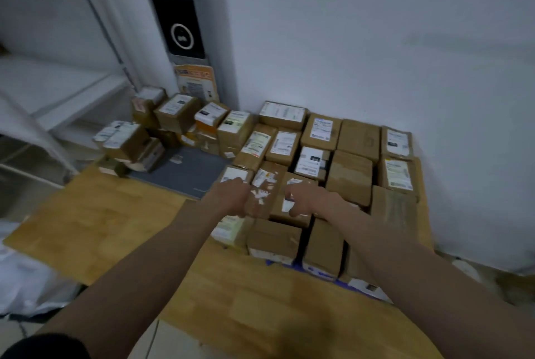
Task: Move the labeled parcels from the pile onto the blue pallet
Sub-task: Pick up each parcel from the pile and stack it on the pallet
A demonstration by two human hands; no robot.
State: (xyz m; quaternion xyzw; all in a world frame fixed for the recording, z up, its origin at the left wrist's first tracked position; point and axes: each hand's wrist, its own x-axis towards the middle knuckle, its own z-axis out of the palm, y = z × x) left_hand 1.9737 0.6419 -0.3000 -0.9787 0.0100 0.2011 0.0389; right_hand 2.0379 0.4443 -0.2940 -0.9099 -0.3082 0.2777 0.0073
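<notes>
Several brown labeled parcels stand packed in rows on the blue pallet (269, 262), of which only slivers show at the near edge. The pile (176, 127) of more labeled parcels sits to the left by the door. My left hand (231, 196) is curled against the left side of a narrow parcel with a torn label (265, 185) in the near rows. My right hand (307, 202) lies with bent fingers over the neighbouring parcel (292, 182); blur hides its grip.
A wooden board (115, 214) covers the floor in front. A grey mat (185, 170) lies between pile and pallet. White bags (29, 286) lie at the left. A white wall (376, 69) backs the pallet, and a door with a black lock panel (182, 37) stands behind the pile.
</notes>
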